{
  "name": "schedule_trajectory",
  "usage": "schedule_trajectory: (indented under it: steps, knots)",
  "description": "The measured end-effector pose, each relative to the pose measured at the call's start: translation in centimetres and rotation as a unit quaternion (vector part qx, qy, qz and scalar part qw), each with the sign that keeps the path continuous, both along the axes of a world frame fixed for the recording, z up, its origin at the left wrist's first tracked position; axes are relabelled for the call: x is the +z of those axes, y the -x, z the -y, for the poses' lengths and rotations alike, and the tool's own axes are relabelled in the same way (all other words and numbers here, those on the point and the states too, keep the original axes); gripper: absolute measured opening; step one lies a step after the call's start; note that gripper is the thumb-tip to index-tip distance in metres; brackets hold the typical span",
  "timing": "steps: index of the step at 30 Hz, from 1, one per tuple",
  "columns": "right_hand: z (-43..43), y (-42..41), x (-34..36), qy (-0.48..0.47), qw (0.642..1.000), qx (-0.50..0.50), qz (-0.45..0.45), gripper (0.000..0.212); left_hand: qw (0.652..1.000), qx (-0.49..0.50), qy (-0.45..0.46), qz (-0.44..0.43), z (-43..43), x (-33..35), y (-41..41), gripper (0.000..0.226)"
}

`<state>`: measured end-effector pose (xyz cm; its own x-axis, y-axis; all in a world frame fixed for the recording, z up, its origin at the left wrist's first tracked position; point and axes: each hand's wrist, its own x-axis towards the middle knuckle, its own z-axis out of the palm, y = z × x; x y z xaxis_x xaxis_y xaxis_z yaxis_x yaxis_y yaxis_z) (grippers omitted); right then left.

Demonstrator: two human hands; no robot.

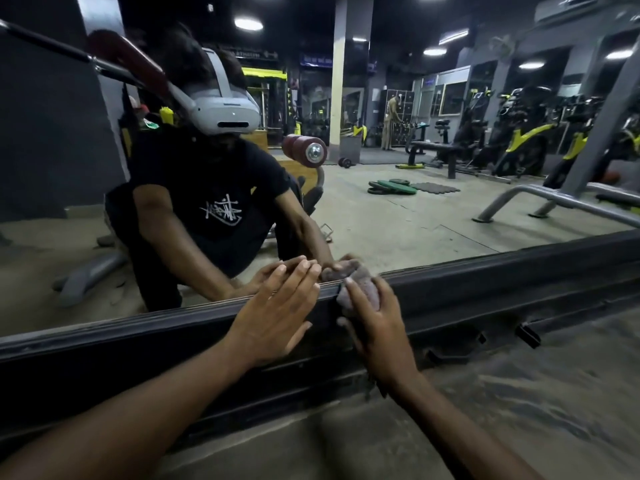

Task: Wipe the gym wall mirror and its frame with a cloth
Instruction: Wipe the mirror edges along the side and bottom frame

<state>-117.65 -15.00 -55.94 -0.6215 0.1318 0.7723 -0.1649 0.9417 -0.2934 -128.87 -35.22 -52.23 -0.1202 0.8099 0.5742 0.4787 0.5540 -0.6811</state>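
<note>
A large wall mirror fills the upper view, and its black bottom frame runs across at floor level, rising to the right. My right hand grips a crumpled greyish-purple cloth and presses it onto the frame's top edge. My left hand lies just left of it, fingers straight, flat against the frame and the mirror's lower edge. The mirror reflects both hands and me crouching.
The dusty concrete floor spreads below the frame. Small black brackets stick out at the frame's foot to the right. Gym benches, weight plates and exercise bikes appear only as reflections in the mirror.
</note>
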Motion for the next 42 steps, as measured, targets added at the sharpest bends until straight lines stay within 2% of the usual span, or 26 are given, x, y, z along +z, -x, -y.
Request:
schedule_trajectory:
  steps: [6,8,9,11,13,14,15,18,21,23,26,28,31,32,35,37,40,42]
  knots:
    - [0.4,0.3,0.5,0.001,0.999,0.027,-0.040,0.039,1.000,0.006,-0.012,-0.003,-0.5,-0.3,-0.3,0.080]
    - [-1.1,0.3,0.6,-0.044,0.997,0.036,-0.043,0.035,1.000,0.014,-0.007,0.007,-0.7,-0.5,-0.5,0.081]
    - [-2.7,0.1,0.7,-0.038,0.998,0.023,-0.048,0.038,1.000,0.018,-0.003,0.010,-1.0,-0.5,-0.7,0.082]
    - [-6.3,-0.4,0.5,0.070,0.994,-0.040,-0.077,0.048,0.999,0.025,-0.001,0.021,-1.5,-0.7,-1.0,0.083]
    - [-7.8,-0.8,0.4,0.182,0.971,-0.096,-0.120,0.046,0.999,0.029,-0.013,0.032,-2.2,-0.7,-1.4,0.083]
    - [-6.9,-0.6,0.4,0.180,0.970,-0.094,-0.130,0.046,0.999,0.026,-0.016,0.034,-2.4,-0.7,-1.4,0.082]
    - [-5.7,-0.7,0.1,0.133,0.981,-0.063,-0.128,0.047,0.999,0.022,-0.015,0.032,-2.8,-0.8,-1.6,0.082]
    - [-2.7,-1.4,-2.0,-0.025,0.997,0.065,-0.040,0.046,1.000,0.017,0.000,0.017,-4.5,-1.0,-1.7,0.080]
    - [-4.8,-1.4,-3.4,-0.008,0.999,0.035,-0.007,0.062,0.999,0.028,0.001,0.026,-5.5,-1.4,-1.7,0.082]
    - [-7.3,-1.4,-3.3,0.065,0.996,-0.024,-0.048,0.060,0.999,0.037,-0.005,0.038,-5.4,-1.6,-1.9,0.081]
    - [-9.4,-1.6,-1.8,0.172,0.973,-0.080,-0.133,0.054,0.998,0.032,-0.020,0.049,-6.1,-1.6,-2.6,0.081]
    - [-8.9,-1.2,-1.0,0.126,0.982,-0.028,-0.137,0.059,0.999,0.028,-0.013,0.034,-7.6,-1.2,-2.9,0.082]
    - [-10.0,-1.0,0.1,-0.014,0.996,0.026,-0.084,0.062,0.999,0.041,0.004,0.013,-9.7,-0.6,-2.8,0.082]
    - [-11.5,-1.1,0.4,-0.008,0.997,0.014,-0.080,0.063,0.999,0.046,0.006,0.013,-10.2,-0.5,-2.8,0.082]
    - [-16.6,-1.9,-0.1,0.147,0.983,-0.073,-0.086,0.065,0.999,0.051,0.004,0.014,-10.3,-0.9,-2.6,0.077]
    - [-17.8,-2.7,-1.1,0.193,0.970,-0.115,-0.093,0.066,0.998,0.051,0.004,0.026,-10.3,-1.2,-2.7,0.074]
    - [-17.0,-3.3,-3.4,0.073,0.996,-0.007,-0.046,0.070,0.998,0.054,0.013,0.025,-11.9,-1.0,-2.9,0.073]
    - [-16.8,-3.3,-4.0,0.010,0.999,0.043,-0.009,0.068,0.997,0.058,0.040,0.014,-13.4,-0.8,-3.1,0.076]
